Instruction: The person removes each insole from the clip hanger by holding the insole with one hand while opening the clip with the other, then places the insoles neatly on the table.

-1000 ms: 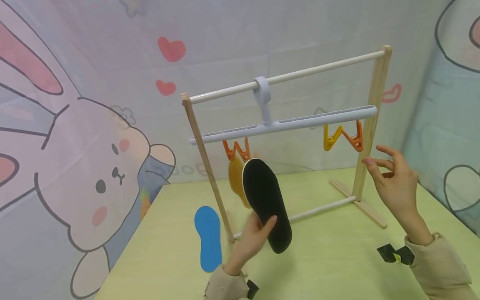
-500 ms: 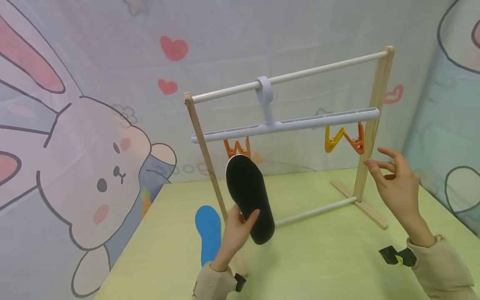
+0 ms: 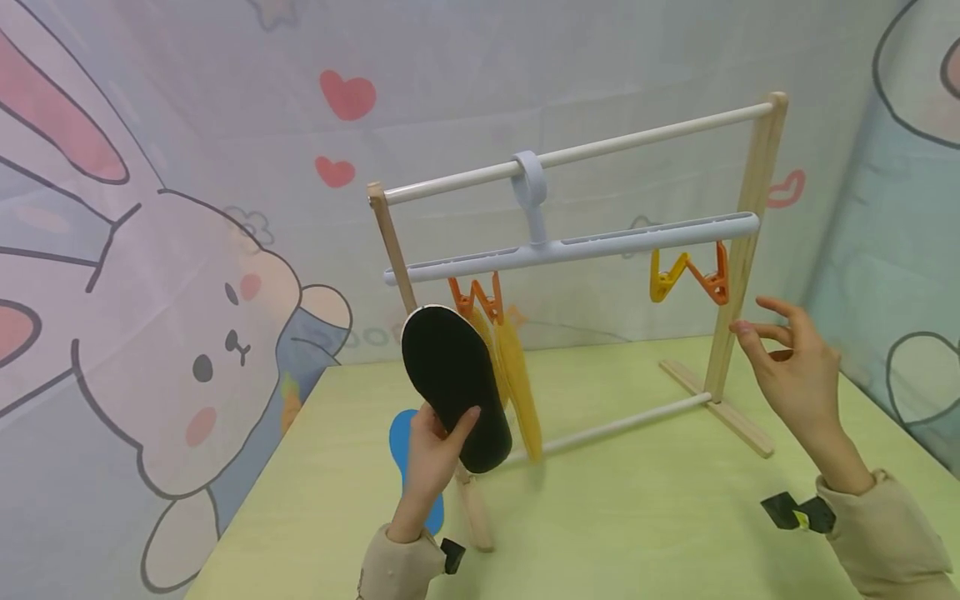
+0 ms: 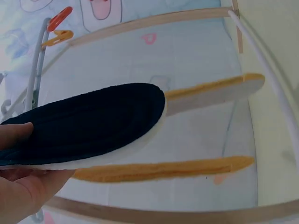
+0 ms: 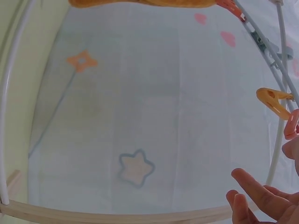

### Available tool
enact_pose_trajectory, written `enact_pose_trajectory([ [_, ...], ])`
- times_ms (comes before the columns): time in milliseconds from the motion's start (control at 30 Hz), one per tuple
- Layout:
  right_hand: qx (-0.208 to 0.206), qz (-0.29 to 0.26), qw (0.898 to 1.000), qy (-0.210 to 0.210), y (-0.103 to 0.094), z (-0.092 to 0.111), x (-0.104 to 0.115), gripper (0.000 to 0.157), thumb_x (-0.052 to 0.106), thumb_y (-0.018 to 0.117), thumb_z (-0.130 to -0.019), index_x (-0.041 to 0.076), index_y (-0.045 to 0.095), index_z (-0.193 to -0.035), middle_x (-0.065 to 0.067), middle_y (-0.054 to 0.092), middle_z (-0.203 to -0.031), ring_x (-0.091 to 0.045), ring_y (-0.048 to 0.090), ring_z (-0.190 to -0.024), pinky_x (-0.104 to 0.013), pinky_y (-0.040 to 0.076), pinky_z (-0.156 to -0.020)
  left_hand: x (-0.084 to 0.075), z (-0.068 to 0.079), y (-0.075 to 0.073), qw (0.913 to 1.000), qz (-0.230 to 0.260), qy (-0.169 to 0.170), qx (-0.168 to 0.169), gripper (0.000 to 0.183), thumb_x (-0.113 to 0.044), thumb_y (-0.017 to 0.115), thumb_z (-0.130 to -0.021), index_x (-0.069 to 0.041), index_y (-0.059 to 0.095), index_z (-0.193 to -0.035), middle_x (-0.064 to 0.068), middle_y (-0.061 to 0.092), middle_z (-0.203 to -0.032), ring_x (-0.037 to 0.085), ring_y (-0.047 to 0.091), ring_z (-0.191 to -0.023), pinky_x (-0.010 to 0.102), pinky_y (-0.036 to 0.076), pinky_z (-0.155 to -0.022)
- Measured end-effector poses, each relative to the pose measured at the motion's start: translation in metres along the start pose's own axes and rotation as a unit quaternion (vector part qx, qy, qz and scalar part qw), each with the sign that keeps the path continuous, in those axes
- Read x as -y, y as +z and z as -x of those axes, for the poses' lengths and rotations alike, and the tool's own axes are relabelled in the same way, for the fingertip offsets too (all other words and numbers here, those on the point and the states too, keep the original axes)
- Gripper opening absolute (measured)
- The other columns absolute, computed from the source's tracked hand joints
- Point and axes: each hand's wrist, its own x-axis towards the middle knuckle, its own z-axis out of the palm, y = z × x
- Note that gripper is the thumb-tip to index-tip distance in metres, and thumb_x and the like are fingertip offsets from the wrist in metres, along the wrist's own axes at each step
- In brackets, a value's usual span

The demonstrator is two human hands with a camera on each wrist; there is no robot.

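A black insole with a pale underside is pinched by my left hand, thumb on the black face. Just behind it, two yellow insoles hang from orange clips at the hanger's left end; the black insole partly covers them. My right hand is raised near the right post, its fingers bent loosely and holding nothing. Above and left of its fingertips are an orange clip and a yellow clip. A blue insole lies on the table, partly hidden by the left hand and black insole.
The pale blue hanger hooks over the white top rod of a wooden stand. A white lower rod runs between the stand's feet. All stands on a light green table before a printed cloth backdrop.
My left hand has carried the black insole leftward, across the front of the hanging yellow insoles, which show again on its right. The right hand stays almost still.
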Motion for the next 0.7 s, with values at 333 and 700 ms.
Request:
enact_pose_trajectory([
  [333,0.003,0.002,1.000,-0.002,0.000,0.002,-0.004,0.038,0.008,0.063,-0.081,-0.001,0.053,-0.116,0.050,0.044,-0.077,0.027,0.043,-0.060,0.001,0.036,-0.054,-0.001,-0.004,-0.022,0.9968,-0.033,-0.044,-0.059,0.039,-0.004,0.059,-0.083,0.003,0.044,-0.118,0.018,0.055,-0.113,-0.005,0.057,-0.093,0.016,0.047,-0.083],
  [700,0.011,0.005,1.000,-0.001,-0.003,0.007,-0.010,0.037,0.007,0.058,-0.083,0.000,0.051,-0.119,0.050,0.045,-0.080,0.027,0.045,-0.060,0.001,0.036,-0.054,0.004,-0.015,-0.059,0.9923,0.002,-0.047,-0.114,0.055,-0.015,0.042,-0.094,-0.005,0.011,-0.139,0.010,0.025,-0.140,0.016,0.025,-0.130,0.029,0.023,-0.108],
])
